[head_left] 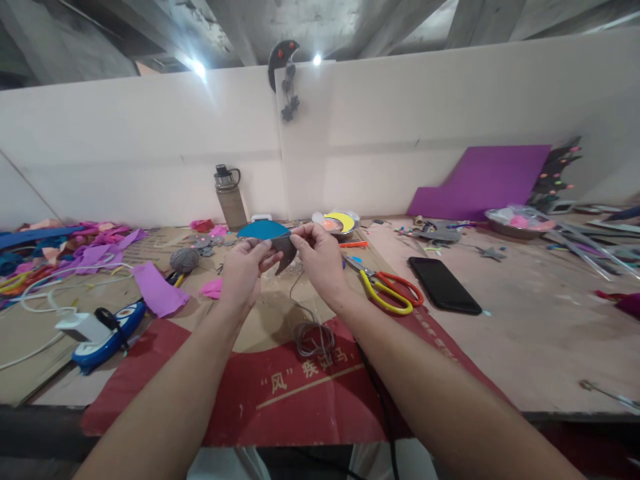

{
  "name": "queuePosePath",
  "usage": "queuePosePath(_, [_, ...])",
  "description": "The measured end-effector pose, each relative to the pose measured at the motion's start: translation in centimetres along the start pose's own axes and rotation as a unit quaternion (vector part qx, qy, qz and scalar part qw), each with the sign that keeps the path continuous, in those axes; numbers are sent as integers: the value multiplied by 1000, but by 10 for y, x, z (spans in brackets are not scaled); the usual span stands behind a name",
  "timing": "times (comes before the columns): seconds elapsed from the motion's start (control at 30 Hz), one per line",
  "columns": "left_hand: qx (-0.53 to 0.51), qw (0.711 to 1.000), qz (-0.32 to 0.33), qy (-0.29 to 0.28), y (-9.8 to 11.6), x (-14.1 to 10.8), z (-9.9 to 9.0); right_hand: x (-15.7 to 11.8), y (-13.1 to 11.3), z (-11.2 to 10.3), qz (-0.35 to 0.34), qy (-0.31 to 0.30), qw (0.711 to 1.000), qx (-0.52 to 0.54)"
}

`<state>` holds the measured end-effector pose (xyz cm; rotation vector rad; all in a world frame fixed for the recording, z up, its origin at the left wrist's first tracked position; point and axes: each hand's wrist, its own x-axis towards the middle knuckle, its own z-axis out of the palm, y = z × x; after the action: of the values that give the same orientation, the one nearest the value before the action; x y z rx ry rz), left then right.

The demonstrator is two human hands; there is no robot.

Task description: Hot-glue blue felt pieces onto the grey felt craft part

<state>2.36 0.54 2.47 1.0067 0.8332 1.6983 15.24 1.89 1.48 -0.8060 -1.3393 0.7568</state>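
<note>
A dark grey felt piece [285, 256] with a pointed lower tip is stretched between my two hands above the table. My left hand [245, 268] pinches its left end between thumb and fingers. On the other side, my right hand [319, 257] grips the upper right edge with closed fingertips. Grey cord [314, 339] trails from below my right hand to a loose coil on the red printed sheet [240, 400]. Whether a needle is between my fingers cannot be made out. Scissors [387, 290] with red and yellow handles lie just right of my right hand.
A black phone [444, 285] lies to the right. On the left are a blue power strip [107, 337] with a white plug, a ball of grey yarn [184, 260] and felt scraps [95, 250]. A bottle [230, 200] stands by the white partition.
</note>
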Motion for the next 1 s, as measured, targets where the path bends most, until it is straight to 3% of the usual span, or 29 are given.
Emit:
queuePosePath(0.27, [20,1000,3,15,0,-3,2,-3,-2,-1,-54,38,996,-60])
queuePosePath(0.63, [7,1000,-3,15,0,-4,3,3,-3,-1,2,10,1000,9])
queuePosePath(1.0, [-3,1000,2,5,3,-6,3,5,-2,-2,13,-1,1000,21])
